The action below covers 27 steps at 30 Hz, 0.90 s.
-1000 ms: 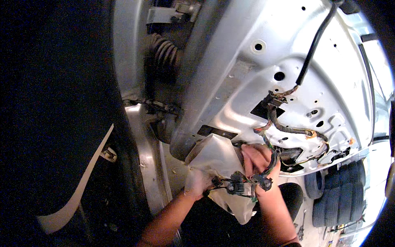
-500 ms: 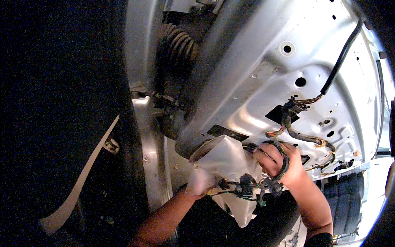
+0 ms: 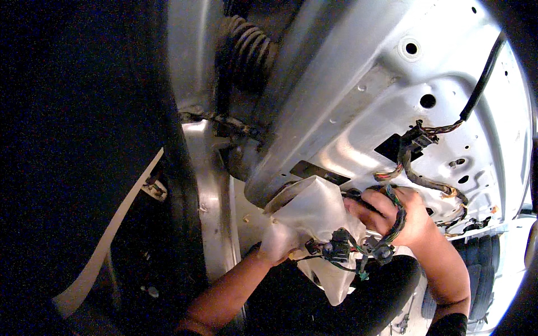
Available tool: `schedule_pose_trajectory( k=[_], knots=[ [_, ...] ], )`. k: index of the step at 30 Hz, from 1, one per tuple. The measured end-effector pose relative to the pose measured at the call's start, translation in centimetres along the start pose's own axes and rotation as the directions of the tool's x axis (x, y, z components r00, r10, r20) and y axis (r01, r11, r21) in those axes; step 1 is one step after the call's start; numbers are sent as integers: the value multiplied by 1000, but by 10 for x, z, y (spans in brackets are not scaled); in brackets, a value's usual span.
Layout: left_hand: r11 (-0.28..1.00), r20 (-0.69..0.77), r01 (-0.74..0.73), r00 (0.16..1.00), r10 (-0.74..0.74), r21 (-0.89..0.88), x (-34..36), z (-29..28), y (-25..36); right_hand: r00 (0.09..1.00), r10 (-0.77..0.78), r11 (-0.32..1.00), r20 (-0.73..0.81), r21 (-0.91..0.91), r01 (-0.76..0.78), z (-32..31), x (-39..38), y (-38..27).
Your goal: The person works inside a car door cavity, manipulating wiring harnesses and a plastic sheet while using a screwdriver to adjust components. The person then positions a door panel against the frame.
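Observation:
A silver door panel (image 3: 358, 117) slants across the right half of the view. At its lower edge hangs a translucent plastic sheet (image 3: 314, 210), crumpled. My left hand (image 3: 277, 243) is closed at the sheet's left side; folds gather at it, and its fingertips are mostly hidden. My right hand (image 3: 400, 215) is against the panel with fingers curled; what they hold is hidden. A wiring harness (image 3: 399, 224) loops over the back of that hand. Black connectors (image 3: 338, 246) and a small green connector (image 3: 363, 275) dangle between my hands, in front of the sheet.
A taped wire bundle (image 3: 420, 178) runs along the panel from a black plug (image 3: 417, 140). A black cable (image 3: 483, 78) rises at the right. Left stand a metal door sill (image 3: 216, 224), a ribbed rubber boot (image 3: 246, 47) and a dark trim piece (image 3: 84, 140). Stacked tires (image 3: 479, 269) are at the lower right.
The view has shifted slightly, so the panel sits further right. My left hand is sharper now and remains at the sheet. My right hand is still curled under the harness loop.

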<state>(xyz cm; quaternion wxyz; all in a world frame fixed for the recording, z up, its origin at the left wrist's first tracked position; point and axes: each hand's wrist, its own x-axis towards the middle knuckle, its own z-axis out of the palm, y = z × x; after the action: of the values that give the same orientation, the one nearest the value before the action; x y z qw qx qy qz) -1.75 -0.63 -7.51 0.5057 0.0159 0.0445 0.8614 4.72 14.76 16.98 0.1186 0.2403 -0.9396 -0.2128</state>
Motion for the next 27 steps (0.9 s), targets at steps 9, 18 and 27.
schedule_pose_trajectory(
  k=[9,18,27],
  knots=[
    [994,165,-69,985,54,85,3,-26,-5,998,-15,1000,61,-5,16,-4,4,-1],
    [984,225,-109,971,75,143,3,-1,2,999,-31,995,-22,-93,29,9,-7,5],
    [979,118,-110,989,90,173,3,-2,0,999,-20,1000,47,-15,21,4,-7,4]
  ],
)
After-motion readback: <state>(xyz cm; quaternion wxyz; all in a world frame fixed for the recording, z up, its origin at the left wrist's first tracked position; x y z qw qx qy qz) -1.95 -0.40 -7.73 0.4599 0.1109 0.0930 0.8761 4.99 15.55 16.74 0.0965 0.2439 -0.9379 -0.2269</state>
